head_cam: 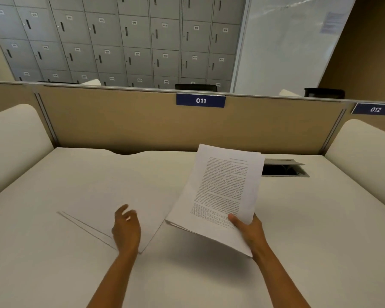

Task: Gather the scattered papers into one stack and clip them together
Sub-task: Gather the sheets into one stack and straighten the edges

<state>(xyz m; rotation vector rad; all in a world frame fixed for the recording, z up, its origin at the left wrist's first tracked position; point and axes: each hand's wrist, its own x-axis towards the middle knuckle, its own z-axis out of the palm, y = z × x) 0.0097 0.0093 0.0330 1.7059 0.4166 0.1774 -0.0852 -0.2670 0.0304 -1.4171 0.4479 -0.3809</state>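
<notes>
The right hand (249, 230) is holding a sheaf of printed papers (220, 185) by its near right corner. Its grip is closing on the sheaf, with the thumb lying on the top page and the fingers hidden underneath. The sheaf is hanging above the table (320, 218), tilted, with its far edge pointing toward 12 o'clock and its near left corner dipping toward 8 o'clock. At that corner the edges of more than one sheet are showing. The sheaf is casting a shadow on the table beneath its near edge.

At 9 o'clock from the sheaf, the loose sheets (102, 196) are lying flat on the table, pale and almost blank on the upper side. Two thin edges are running along their near left side, so at least two pages are overlapping there. The left hand (126, 227) is hovering at the near corner of these sheets, at their 6 o'clock. Its grip is wide, the fingers loosely spread, blurred and holding nothing. Whether the fingertips are touching the paper cannot be told.

At 1 o'clock on the table, a cable hatch (282, 168) is standing open just beyond the sheaf. A tan partition (142, 121) is closing off the far edge at 12 o'clock, carrying a blue label 011 (201, 100).
</notes>
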